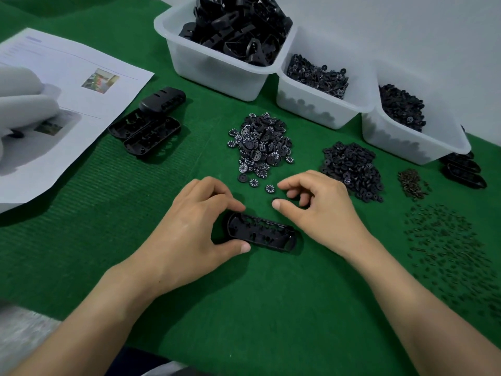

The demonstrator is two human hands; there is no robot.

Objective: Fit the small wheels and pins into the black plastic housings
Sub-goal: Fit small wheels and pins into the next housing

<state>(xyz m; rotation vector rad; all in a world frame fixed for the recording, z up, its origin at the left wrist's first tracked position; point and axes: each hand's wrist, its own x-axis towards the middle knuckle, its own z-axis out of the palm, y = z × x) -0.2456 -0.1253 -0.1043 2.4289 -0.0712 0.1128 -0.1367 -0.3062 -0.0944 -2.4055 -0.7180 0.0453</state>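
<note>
Gripping the housing (260, 234) at 9 o'clock with our left hand (195, 226) to steady it; right hand (317, 202) is hovering by wheels (260, 142) at 12 o'clock, fingers curled, contents unclear.

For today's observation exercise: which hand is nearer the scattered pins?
Right. The right hand is left of the scattered pins; the left hand, gripping the housing, is farther left.
</note>
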